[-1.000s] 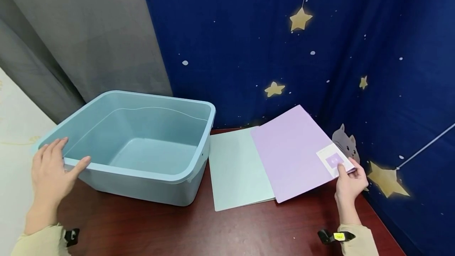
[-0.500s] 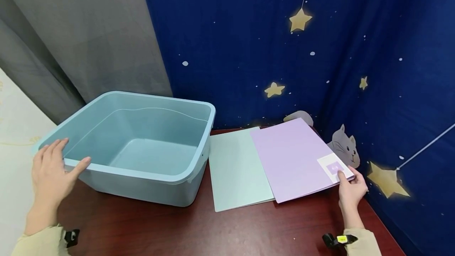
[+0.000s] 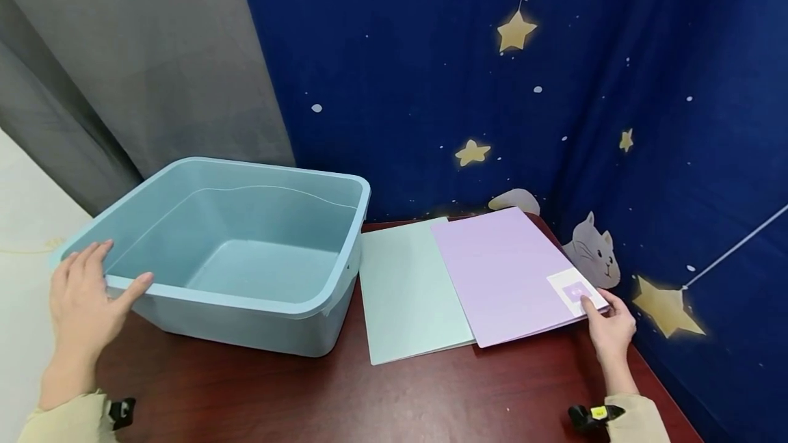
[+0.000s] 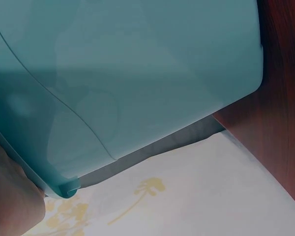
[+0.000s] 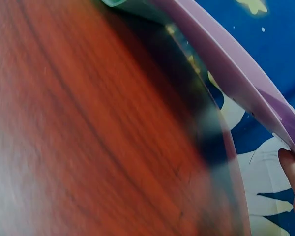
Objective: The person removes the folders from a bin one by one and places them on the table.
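Observation:
My right hand (image 3: 611, 327) pinches the lower right corner of a purple file folder (image 3: 505, 272), thumb on top by its white label (image 3: 575, 290). The folder's left part overlaps a pale green folder (image 3: 409, 299) on the table. In the right wrist view, the purple folder (image 5: 226, 64) is raised off the table at its near side, with a thumb (image 5: 291, 169) against it. My left hand (image 3: 83, 299) rests on the near left corner of a light blue plastic tub (image 3: 246, 333), fingers extended over the rim and thumb spread along the front.
The dark red wooden table (image 3: 308, 395) carries the tub and folders. Behind it hang a navy star-patterned curtain (image 3: 400, 53) and a grey curtain (image 3: 154, 53). A white surface with yellow flowers (image 4: 187, 196) lies beyond the tub's left side.
My right hand has lowered the purple folder's right side and shifted slightly right and down, uncovering more of the cat print behind. My left hand stays at the tub's corner.

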`<action>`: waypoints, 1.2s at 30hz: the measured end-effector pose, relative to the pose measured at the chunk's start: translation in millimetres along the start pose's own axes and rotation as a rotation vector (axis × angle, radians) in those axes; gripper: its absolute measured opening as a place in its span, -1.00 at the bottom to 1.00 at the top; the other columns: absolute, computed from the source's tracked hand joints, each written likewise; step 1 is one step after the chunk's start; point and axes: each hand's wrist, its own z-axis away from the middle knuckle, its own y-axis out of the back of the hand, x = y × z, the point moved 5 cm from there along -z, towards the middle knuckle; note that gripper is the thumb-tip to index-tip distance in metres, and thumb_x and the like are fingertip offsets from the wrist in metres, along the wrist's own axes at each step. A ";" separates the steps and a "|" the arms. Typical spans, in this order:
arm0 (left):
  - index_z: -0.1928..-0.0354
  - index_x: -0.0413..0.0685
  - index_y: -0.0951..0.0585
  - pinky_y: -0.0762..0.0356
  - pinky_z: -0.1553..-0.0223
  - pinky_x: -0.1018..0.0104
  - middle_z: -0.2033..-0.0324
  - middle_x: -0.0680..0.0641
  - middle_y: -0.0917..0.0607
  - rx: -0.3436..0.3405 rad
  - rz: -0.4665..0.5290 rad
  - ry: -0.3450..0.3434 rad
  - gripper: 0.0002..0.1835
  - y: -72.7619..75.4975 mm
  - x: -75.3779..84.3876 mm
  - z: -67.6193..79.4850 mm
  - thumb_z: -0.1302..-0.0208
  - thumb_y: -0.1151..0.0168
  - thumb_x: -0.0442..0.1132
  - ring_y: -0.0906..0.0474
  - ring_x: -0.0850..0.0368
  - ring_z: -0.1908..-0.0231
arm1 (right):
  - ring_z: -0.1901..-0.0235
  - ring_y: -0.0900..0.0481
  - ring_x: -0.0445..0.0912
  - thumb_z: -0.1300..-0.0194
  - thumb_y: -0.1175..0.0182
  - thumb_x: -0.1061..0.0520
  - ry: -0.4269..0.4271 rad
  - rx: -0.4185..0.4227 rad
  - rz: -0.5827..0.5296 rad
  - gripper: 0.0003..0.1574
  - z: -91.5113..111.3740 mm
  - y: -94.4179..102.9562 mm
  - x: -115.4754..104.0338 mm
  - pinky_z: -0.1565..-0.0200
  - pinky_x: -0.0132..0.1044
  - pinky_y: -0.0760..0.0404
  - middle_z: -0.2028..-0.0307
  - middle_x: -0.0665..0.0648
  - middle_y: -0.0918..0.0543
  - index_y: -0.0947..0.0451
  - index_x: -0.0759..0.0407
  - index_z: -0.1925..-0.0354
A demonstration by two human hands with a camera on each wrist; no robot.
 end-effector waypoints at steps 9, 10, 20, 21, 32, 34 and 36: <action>-0.30 -0.37 -0.13 0.34 -0.33 0.04 -0.25 -0.45 -0.16 -0.001 0.000 0.009 -0.11 2.1 0.4 1.9 -0.12 -0.01 0.19 0.10 -0.25 -0.32 | 0.41 -0.42 -0.59 0.01 -0.30 0.24 0.052 -0.072 0.136 -0.55 -1.2 2.2 0.5 0.42 -0.77 -0.36 0.27 0.04 -0.66 -0.53 0.41 0.10; -0.30 -0.37 -0.12 0.34 -0.33 0.04 -0.25 -0.45 -0.16 -0.001 -0.003 0.012 -0.11 2.2 0.5 2.2 -0.13 -0.01 0.19 0.10 -0.25 -0.32 | 0.44 -0.41 -0.59 0.02 -0.31 0.24 0.055 -0.076 0.155 -0.55 -1.7 2.5 0.4 0.44 -0.77 -0.34 0.25 0.14 -0.67 -0.54 0.40 0.11; -0.30 -0.37 -0.13 0.34 -0.33 0.03 -0.25 -0.44 -0.16 0.004 0.001 0.014 -0.09 1.0 2.9 2.5 -0.12 0.00 0.22 0.11 -0.25 -0.32 | 0.67 -0.27 -0.55 0.04 -0.33 0.24 0.156 -0.096 0.376 -0.58 -2.2 8.2 -10.6 0.59 -0.67 -0.26 0.36 0.30 -0.63 -0.57 0.37 0.14; -0.30 -0.37 -0.13 0.34 -0.33 0.03 -0.25 -0.44 -0.16 0.005 0.003 0.013 -0.09 0.8 3.1 2.5 -0.12 0.00 0.22 0.11 -0.25 -0.32 | 0.67 -0.27 -0.56 0.05 -0.33 0.25 0.169 -0.094 0.377 -0.59 -2.7 8.8 -11.4 0.59 -0.67 -0.26 0.36 0.31 -0.63 -0.58 0.36 0.15; -0.31 -0.35 -0.11 0.35 -0.32 0.02 -0.26 -0.43 -0.14 -0.001 -0.001 0.023 -0.09 -0.8 2.8 2.7 -0.13 0.01 0.23 0.12 -0.25 -0.32 | 0.48 -0.28 -0.68 0.06 -0.30 0.33 0.296 -0.101 0.367 -0.58 -5.9 11.4 -16.6 0.39 -0.76 -0.23 0.22 0.40 -0.62 -0.56 0.41 0.13; -0.31 -0.35 -0.11 0.35 -0.32 0.01 -0.26 -0.43 -0.14 -0.001 0.000 0.022 -0.09 -0.5 3.2 2.8 -0.13 0.01 0.23 0.12 -0.25 -0.32 | 0.43 -0.30 -0.70 0.06 -0.29 0.35 0.321 -0.085 0.343 -0.59 -7.3 12.1 -19.8 0.33 -0.77 -0.25 0.23 0.22 -0.67 -0.56 0.41 0.15; -0.30 -0.36 -0.12 0.34 -0.33 0.03 -0.25 -0.44 -0.16 0.006 0.004 0.013 -0.10 0.0 2.9 2.7 -0.12 0.00 0.21 0.11 -0.25 -0.31 | 0.35 -0.29 -0.72 0.06 -0.28 0.37 0.346 -0.066 0.319 -0.60 -9.4 12.7 -25.8 0.25 -0.78 -0.24 0.23 0.22 -0.67 -0.56 0.42 0.15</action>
